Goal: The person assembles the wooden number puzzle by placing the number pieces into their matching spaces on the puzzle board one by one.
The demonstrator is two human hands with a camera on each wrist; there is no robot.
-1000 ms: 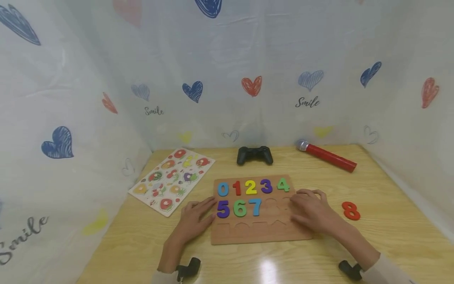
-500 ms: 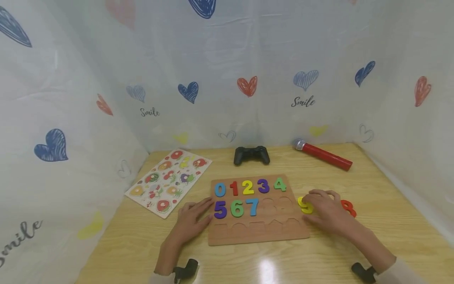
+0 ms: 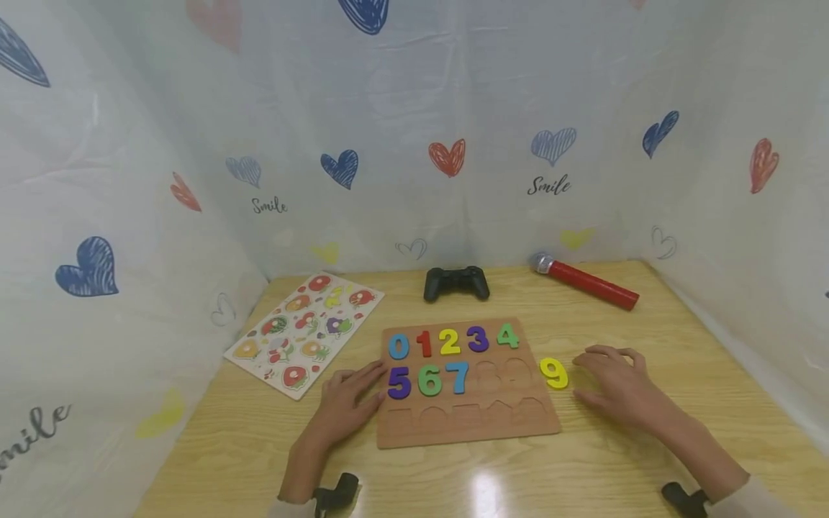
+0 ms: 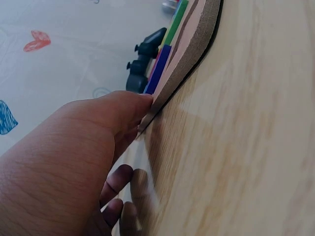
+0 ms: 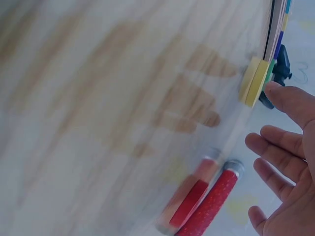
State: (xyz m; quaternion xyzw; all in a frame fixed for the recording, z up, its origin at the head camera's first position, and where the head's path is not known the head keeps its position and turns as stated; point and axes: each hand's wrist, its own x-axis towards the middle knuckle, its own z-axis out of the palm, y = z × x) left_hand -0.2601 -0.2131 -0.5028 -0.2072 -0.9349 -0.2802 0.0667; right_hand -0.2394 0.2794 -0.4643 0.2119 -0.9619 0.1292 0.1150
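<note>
A wooden number board (image 3: 466, 429) lies flat on the table, with coloured numbers 0 to 7 in its upper two rows. My left hand (image 3: 352, 403) touches the board's left edge; its thumb (image 4: 135, 102) rests there beside the purple 5 (image 3: 399, 383). Just off the right edge of the board lies a yellow number 9 (image 3: 553, 373). To the right of that piece is my right hand (image 3: 615, 385), fingers spread and loosely bent, with nothing in its grasp. The red 8 (image 5: 189, 204) appears edge-on in the right wrist view; my right hand hides it in the head view.
Behind the board sits a black game controller (image 3: 456, 283). A red toy microphone (image 3: 592, 285) lies at the back right, and a fruit puzzle board (image 3: 304, 334) at the left. A curtain printed with hearts (image 3: 447, 157) surrounds the table (image 3: 414, 482).
My right hand leaves the board and moves right, uncovering the yellow 9 beside the board and covering the red 8. The left hand keeps its place at the board edge.
</note>
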